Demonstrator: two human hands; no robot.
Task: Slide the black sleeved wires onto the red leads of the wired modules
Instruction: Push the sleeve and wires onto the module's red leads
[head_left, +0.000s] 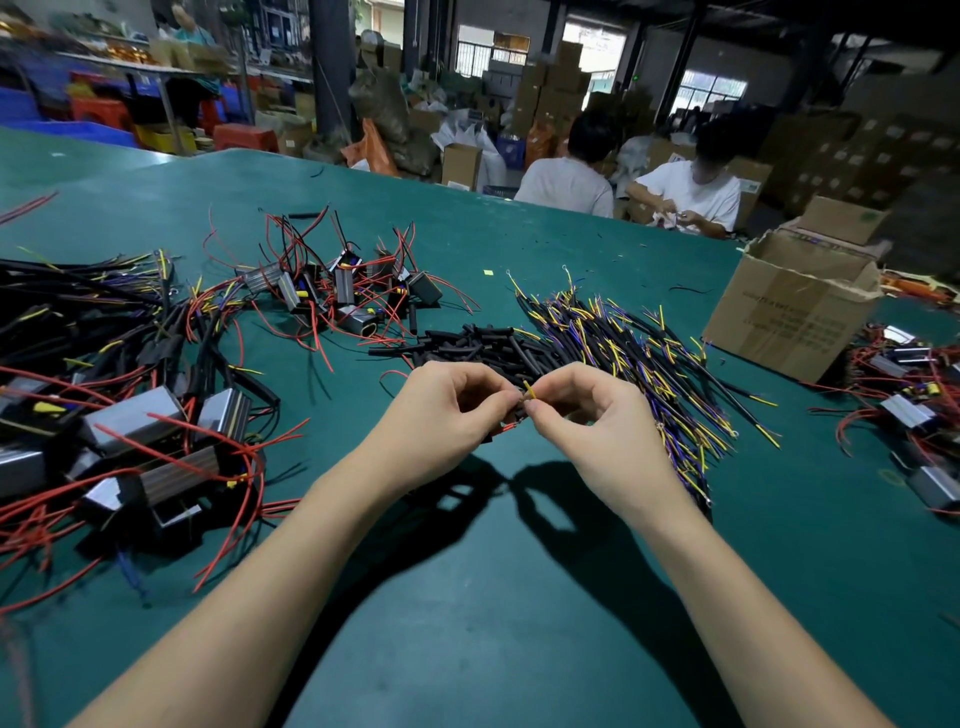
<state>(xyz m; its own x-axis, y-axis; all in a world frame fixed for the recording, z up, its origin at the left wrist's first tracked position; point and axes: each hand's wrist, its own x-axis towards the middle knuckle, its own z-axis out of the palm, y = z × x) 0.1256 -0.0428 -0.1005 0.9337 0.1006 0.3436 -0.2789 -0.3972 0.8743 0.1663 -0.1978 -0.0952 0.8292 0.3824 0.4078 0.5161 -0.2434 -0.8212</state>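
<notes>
Green table (493, 597), hands (522, 408) hiding pinched wire (529, 389)

I get one view only: head camera, wide-angle, looking forward and down over the green table (519, 597), close above both forearms, far edge and workshop behind visible up top.
</notes>
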